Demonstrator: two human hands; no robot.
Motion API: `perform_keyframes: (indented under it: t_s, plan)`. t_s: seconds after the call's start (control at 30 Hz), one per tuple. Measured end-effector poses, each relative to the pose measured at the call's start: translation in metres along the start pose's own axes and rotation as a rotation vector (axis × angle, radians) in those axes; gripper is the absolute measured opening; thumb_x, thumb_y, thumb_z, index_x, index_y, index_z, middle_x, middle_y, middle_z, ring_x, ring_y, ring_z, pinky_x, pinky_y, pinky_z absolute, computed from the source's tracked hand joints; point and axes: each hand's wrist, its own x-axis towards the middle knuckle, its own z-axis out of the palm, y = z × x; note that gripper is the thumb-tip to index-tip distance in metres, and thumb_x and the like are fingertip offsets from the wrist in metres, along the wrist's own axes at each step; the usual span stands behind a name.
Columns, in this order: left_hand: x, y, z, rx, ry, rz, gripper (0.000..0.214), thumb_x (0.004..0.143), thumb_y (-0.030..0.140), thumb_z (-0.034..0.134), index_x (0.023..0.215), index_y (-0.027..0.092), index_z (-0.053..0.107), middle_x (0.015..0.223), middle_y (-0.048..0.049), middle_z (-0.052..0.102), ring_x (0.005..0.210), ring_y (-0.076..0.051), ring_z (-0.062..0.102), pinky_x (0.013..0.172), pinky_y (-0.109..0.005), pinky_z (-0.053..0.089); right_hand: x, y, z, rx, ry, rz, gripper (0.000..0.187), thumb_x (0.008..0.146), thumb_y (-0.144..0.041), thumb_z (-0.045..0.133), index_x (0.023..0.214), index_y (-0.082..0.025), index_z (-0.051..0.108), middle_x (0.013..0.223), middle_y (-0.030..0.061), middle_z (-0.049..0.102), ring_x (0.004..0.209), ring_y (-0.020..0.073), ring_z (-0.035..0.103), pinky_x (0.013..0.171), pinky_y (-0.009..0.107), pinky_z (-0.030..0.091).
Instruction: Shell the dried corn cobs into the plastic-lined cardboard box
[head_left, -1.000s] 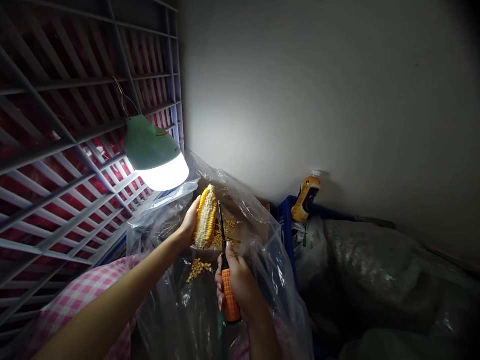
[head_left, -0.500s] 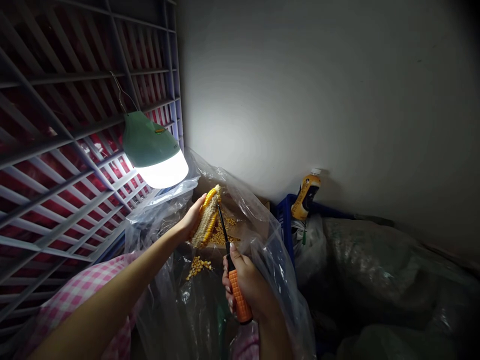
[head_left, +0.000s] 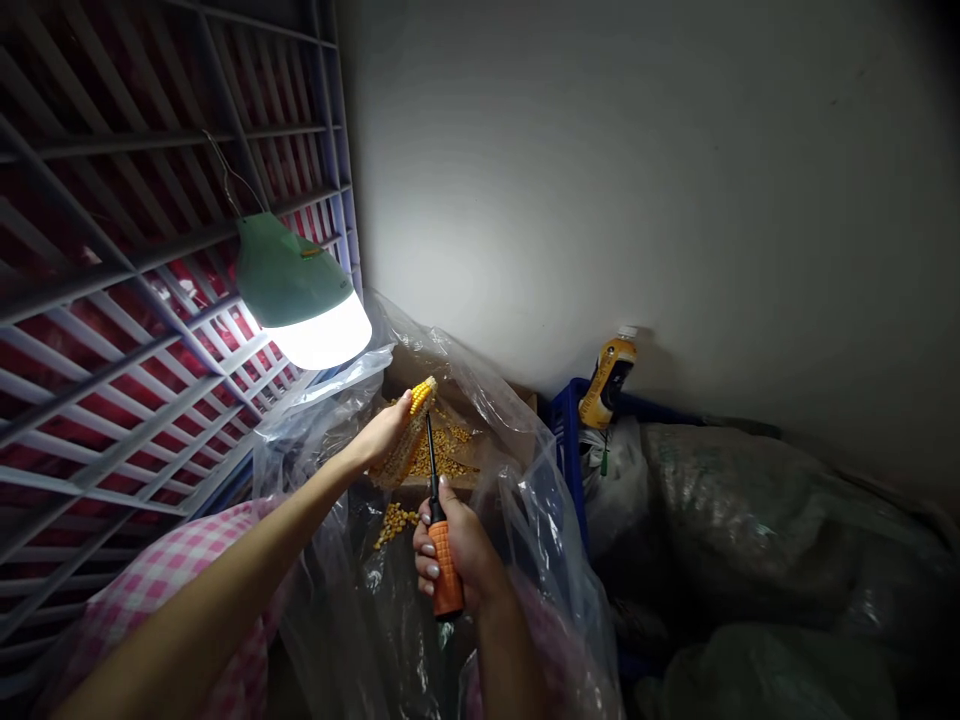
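Observation:
An ear of dried corn (head_left: 421, 397) is gripped in my left hand (head_left: 385, 432), tilted up over a cardboard box. Yellow kernels line its upper edge, while part of its side is bare cob. My right hand (head_left: 457, 550) is wrapped round the orange handle of a screwdriver (head_left: 448, 565). The tool's thin black shaft points up, its tip at the cob near the upper end; whether it touches cannot be made out. Loose corn kernels (head_left: 442, 455) lie in the box below, and a smaller pile of kernels (head_left: 394, 524) rests on the clear plastic nearer me.
A lit green lamp (head_left: 300, 285) hangs by a wire from a slatted plastic crate (head_left: 139, 270) at left. Clear plastic sheeting (head_left: 536, 500) drapes around the cardboard box (head_left: 517, 410). To the right are a blue basket (head_left: 566, 430), a yellow bottle (head_left: 607, 380) and bulky sacks (head_left: 750, 510).
My right hand and the screwdriver have moved left and slightly up, the shaft now more upright. The corn has turned in my left hand, showing less bare cob.

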Motion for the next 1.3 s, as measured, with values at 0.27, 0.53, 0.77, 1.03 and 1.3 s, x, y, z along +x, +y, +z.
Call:
perform_keyframes:
  t_s: [0.27,0.53,0.77,1.03,1.3]
  plan:
    - [0.007,-0.017,0.005,0.153,0.195,0.053,0.037,0.073,0.051,0.049,0.077,0.018,0.065,0.078,-0.0080,0.067,0.098,-0.029,0.055,0.085,-0.031,0.041,0.026,0.014,0.012,0.013,0.186,-0.059,0.040,0.087,-0.052,0.023,0.068,-0.020,0.037,0.042,-0.0076,0.037,0.028,0.0030,0.026,0.032,0.014,0.026]
    - [-0.007,0.002,0.014,-0.370,-0.204,-0.297,0.055,0.069,0.067,0.044,0.081,0.016,0.062,0.060,-0.0070,0.063,0.055,-0.020,0.060,0.056,-0.030,0.048,0.013,-0.013,0.009,0.584,0.104,-0.103,0.040,0.088,-0.048,0.017,0.065,-0.020,0.034,0.044,-0.0083,0.028,0.032,0.0040,0.025,0.034,0.013,0.021]
    - [-0.019,0.017,0.019,-0.557,-0.203,-0.340,0.045,0.076,0.054,0.047,0.086,0.013,0.061,0.062,-0.0067,0.065,0.053,-0.018,0.061,0.052,-0.029,0.050,-0.004,-0.016,0.005,0.485,0.232,-0.261,0.040,0.083,-0.056,0.027,0.066,-0.021,0.035,0.042,-0.0076,0.036,0.030,0.0056,0.032,0.032,0.015,0.026]
    - [-0.013,0.015,0.019,-0.697,-0.057,-0.278,0.047,0.080,0.055,0.040,0.087,0.013,0.060,0.065,-0.0069,0.065,0.054,-0.018,0.062,0.054,-0.030,0.051,-0.016,-0.005,0.010,0.097,0.191,-0.309,0.041,0.075,-0.061,0.041,0.070,-0.020,0.041,0.044,-0.0078,0.044,0.028,0.0051,0.036,0.030,0.016,0.029]
    - [-0.018,0.024,0.016,-0.671,0.033,-0.189,0.044,0.076,0.055,0.049,0.090,0.014,0.060,0.066,-0.0048,0.064,0.056,-0.016,0.061,0.056,-0.027,0.051,-0.007,-0.003,0.009,-0.134,0.366,-0.432,0.042,0.070,-0.062,0.049,0.069,-0.020,0.044,0.046,-0.0070,0.046,0.028,0.0057,0.038,0.029,0.017,0.028]
